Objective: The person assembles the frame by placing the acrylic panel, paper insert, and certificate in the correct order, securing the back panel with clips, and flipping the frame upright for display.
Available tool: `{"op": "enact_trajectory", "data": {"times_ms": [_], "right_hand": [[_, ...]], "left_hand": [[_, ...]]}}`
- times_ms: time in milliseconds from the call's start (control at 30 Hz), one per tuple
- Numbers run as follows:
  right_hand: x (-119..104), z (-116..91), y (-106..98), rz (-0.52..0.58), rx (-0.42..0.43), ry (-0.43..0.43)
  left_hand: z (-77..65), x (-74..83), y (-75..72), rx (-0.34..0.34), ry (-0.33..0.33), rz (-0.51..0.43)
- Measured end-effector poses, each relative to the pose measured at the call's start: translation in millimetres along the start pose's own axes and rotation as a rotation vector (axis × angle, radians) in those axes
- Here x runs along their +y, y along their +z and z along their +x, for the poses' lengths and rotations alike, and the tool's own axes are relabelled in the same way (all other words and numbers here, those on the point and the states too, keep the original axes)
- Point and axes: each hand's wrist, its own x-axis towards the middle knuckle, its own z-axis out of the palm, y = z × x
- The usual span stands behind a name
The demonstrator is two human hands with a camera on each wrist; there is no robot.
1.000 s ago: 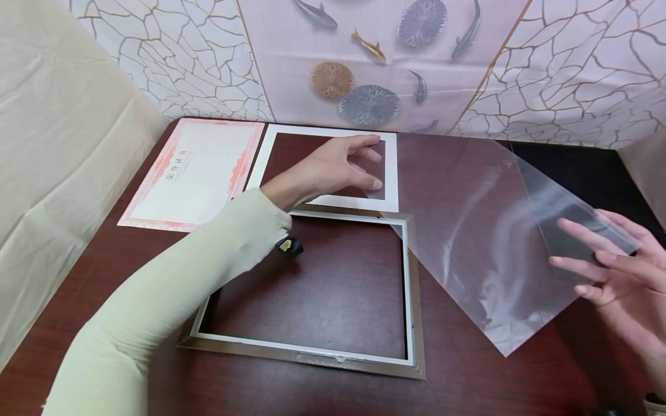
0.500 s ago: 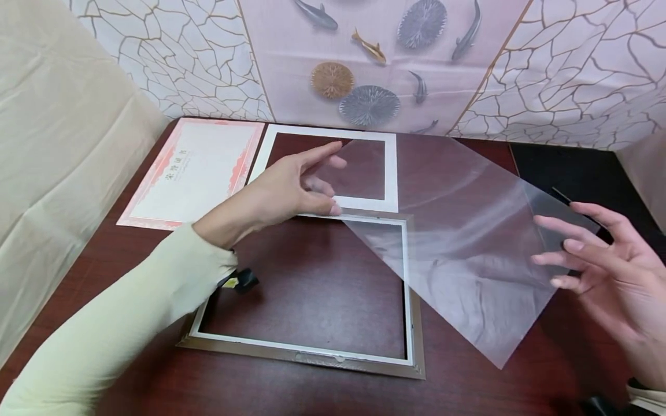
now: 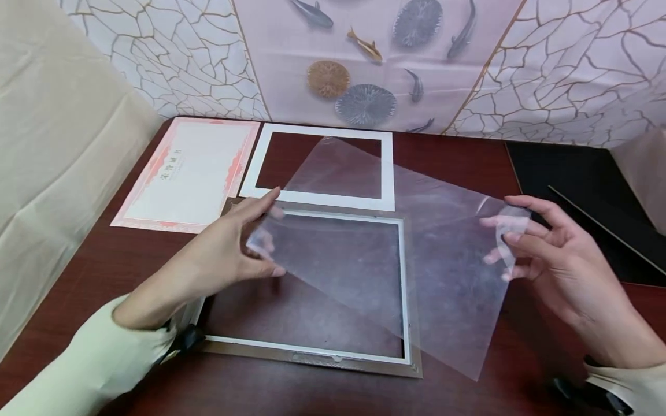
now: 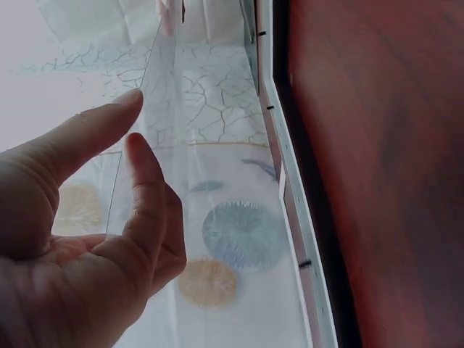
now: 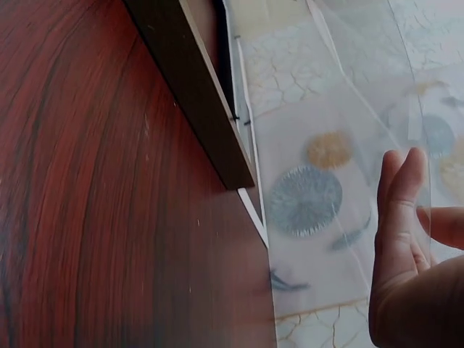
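Head: clear sheet (image 3: 447, 260) between grips (image 3: 218, 248) (image 3: 562, 260)

sheet (image 3: 447, 260) partly over frame (image 3: 307, 357), mat (image 3: 387, 149) behind, certificate (image 3: 195, 173) left

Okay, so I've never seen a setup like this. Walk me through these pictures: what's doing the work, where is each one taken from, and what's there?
No machine here: a person works with two bare hands. The wide picture comes from a camera worn on the head, looking down. The other two come from cameras on the wrists, each showing its own hand.

The left hand and right hand hold a clear sheet above a rectangular frame on a dark red table. Beyond the frame lies a white border, with a pink-edged certificate left of it. A black panel is at far right.
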Motion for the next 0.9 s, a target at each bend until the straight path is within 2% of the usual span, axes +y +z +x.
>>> {"op": "enact_trajectory", "data": {"times_ms": [67, 133, 433, 700, 900], "right_hand": [[2.5, 4.2, 8.6, -0.097, 0.006, 0.014], [5.3, 7.9, 15.9, -0.138, 0.008, 0.021], [22.5, 24.8, 42.5, -0.158, 0.065, 0.103], [33.3, 37.9, 66.9, -0.365, 0.017, 0.195], [40.3, 45.0, 81.9, -0.529, 0.000, 0.273]], "left_hand": [[-13.2, -3.6, 1.6, 0.043, 0.015, 0.031], [-23.4, -6.6, 3.2, 0.088, 0.023, 0.049], [-61.1, -25.4, 8.1, 0.250, 0.052, 0.111], [-88.3, -47.6, 13.6, 0.358, 0.040, 0.299], [-106.2, -64.7, 18.9, 0.415, 0.060, 0.337]]}}
